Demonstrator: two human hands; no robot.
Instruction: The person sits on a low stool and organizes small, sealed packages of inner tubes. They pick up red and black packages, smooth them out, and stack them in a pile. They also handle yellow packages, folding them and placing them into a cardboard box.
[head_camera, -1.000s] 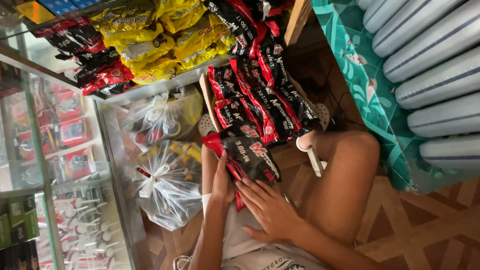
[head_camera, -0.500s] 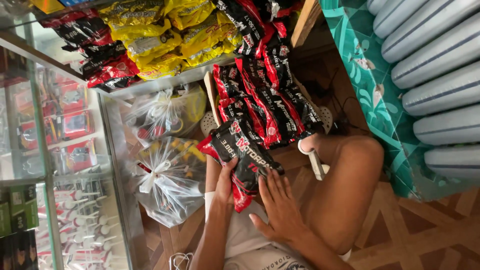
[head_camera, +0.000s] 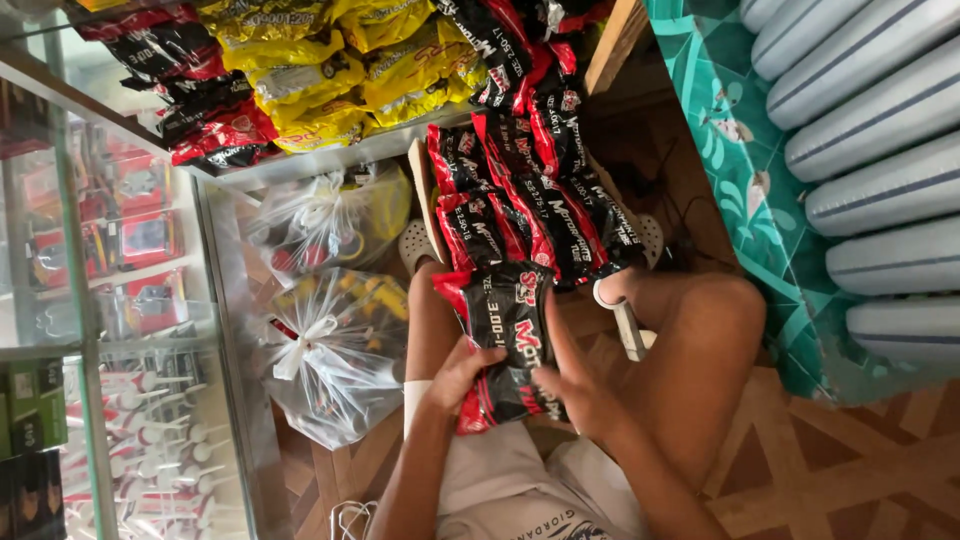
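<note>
Head view: a black-and-red packet (head_camera: 510, 345) is gripped at its near end between both hands over the lap, just in front of the stack of matching packets (head_camera: 530, 195). The left hand (head_camera: 462, 372) is closed on its left edge, the fingers curled round it; the right hand (head_camera: 572, 385) is clamped on the right edge. A moment earlier the right hand was laid flat and spread on the packet; now it has been shifted to the side, and the packet has been turned lengthwise and raised. The contents cannot be told, perhaps a folded rubber tube. Tied clear plastic bags (head_camera: 330, 360) lie on the floor beside a glass display case (head_camera: 120, 330).
</note>
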